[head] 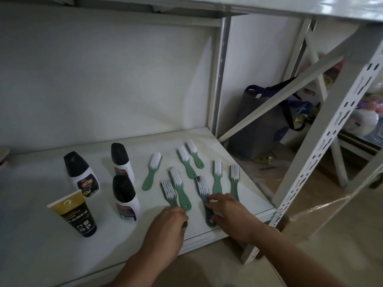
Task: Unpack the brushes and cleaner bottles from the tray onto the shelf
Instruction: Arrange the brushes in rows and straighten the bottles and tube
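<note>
Several green-handled brushes with white bristles lie on the white shelf (31, 204); one lone brush (152, 170) sits left of the group. My left hand (167, 224) grips the handle of a green brush (168, 190) near the front edge. My right hand (230, 212) holds the handle of a darker grey-green brush (204, 192). Three white cleaner bottles with black caps stand to the left: bottle (81, 174), bottle (121, 160), bottle (125, 198). A black and gold tube (75, 215) stands in front of them. No tray is in view.
A perforated white shelf post (323, 137) rises at the right front corner, with a diagonal brace (286, 94) behind it. A grey bag (263, 121) sits on the floor beyond the shelf end. An upper shelf (310, 7) hangs overhead.
</note>
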Demonstrator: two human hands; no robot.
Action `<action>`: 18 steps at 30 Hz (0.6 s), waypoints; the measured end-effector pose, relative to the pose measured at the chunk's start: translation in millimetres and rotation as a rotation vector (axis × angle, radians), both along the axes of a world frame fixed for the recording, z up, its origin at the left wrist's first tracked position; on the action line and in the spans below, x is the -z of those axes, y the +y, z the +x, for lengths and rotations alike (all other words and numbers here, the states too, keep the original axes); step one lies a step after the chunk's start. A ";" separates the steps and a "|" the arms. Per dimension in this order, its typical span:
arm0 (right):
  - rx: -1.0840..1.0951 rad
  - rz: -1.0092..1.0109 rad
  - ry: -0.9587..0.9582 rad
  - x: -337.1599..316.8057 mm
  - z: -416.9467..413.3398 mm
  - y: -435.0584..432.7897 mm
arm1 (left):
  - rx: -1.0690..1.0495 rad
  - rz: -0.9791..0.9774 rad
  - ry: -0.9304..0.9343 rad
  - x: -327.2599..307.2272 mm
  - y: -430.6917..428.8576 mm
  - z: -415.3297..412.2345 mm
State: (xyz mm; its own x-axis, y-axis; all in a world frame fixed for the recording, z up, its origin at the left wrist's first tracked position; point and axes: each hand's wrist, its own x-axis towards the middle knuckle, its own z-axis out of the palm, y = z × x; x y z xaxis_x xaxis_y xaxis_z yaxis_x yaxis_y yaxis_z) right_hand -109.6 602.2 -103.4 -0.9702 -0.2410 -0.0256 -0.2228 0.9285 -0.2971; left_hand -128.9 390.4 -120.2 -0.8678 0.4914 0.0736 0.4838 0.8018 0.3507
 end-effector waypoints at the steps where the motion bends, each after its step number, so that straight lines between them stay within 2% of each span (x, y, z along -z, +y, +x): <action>1: 0.003 -0.005 -0.003 0.1 0.0 0.1 | 0.005 0.009 -0.003 0.1 -0.4 -0.6; 10: -0.006 -0.082 0.003 5.5 0.8 5.6 | 0.012 0.063 -0.032 -2.9 -0.8 -1.8; 13: 0.151 -0.138 0.124 6.0 -3.0 14.0 | -0.001 0.144 0.026 -10.8 3.7 -5.8; 15: 0.244 -0.090 0.181 7.3 -9.5 18.8 | 0.006 0.148 0.088 -13.3 10.3 -12.5; 18: 0.230 0.083 0.118 12.0 -18.5 20.1 | 0.019 0.036 0.106 -9.9 20.1 -21.0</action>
State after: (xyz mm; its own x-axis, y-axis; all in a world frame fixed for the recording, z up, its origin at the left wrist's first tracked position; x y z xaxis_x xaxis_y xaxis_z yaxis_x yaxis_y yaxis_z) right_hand -128.0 622.3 -115.4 -0.9966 -0.0156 0.0808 -0.0317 0.9789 -0.2020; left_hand -149.8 410.4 -110.2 -0.8449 0.5029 0.1820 0.5344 0.7800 0.3255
